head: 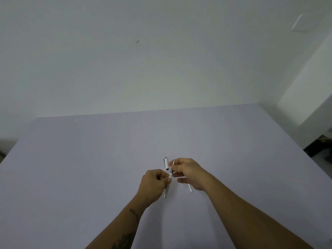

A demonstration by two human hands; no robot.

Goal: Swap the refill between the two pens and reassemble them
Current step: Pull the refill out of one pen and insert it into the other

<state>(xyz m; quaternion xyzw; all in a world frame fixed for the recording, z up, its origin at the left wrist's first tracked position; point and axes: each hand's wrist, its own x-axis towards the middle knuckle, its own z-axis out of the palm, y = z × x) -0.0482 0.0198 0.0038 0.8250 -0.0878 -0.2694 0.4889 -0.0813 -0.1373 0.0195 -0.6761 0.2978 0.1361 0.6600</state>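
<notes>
My left hand grips a white pen barrel that slants down to a dark tip near the table. My right hand pinches a thin refill at the barrel's upper end. A white pen cap with a dark clip lies on the table just behind the hands. Under my right palm a second white tube sticks out toward me; whether it is held or lying there I cannot tell.
The hands work over a wide lilac table that ends at a white wall behind. A white column stands at the right; dark clutter lies on the floor past the table's right edge.
</notes>
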